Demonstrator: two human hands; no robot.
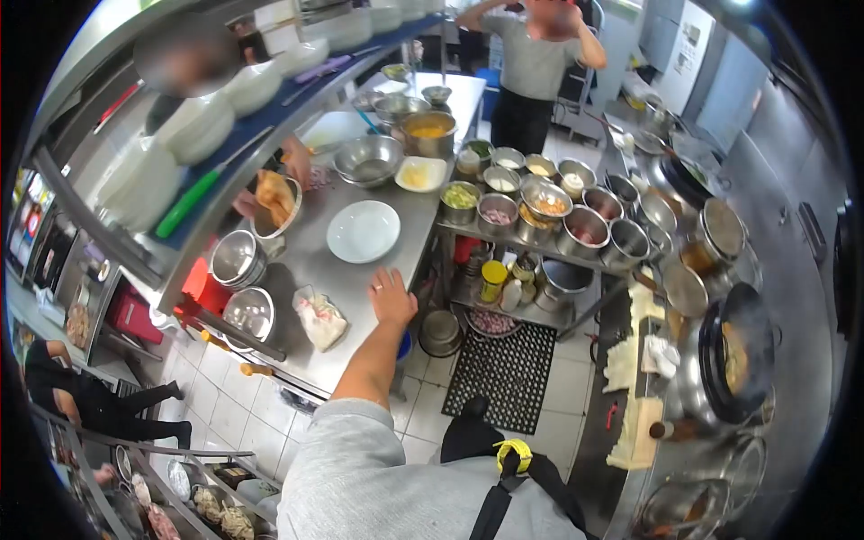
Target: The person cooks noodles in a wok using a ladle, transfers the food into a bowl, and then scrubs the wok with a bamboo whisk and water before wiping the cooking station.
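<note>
My left hand (392,297) rests on the edge of the steel counter (364,283), its fingers spread and nothing in it. Just above it on the counter lies a white plate (364,231) with nothing on it. A plastic bag with pale contents (319,319) is to the left of my forearm. Steel bowls (238,258) are stacked farther left, and another steel bowl (248,315) sits below them. I cannot see my right hand in the view.
Across the counter a co-worker's hands (295,162) are by a bowl of orange-brown food (277,202). Another person (531,72) stands at the back. Ingredient pots (585,227) fill a shelf on the right. A wok (733,355) sits on the far-right stove. A black mat (504,373) covers the floor.
</note>
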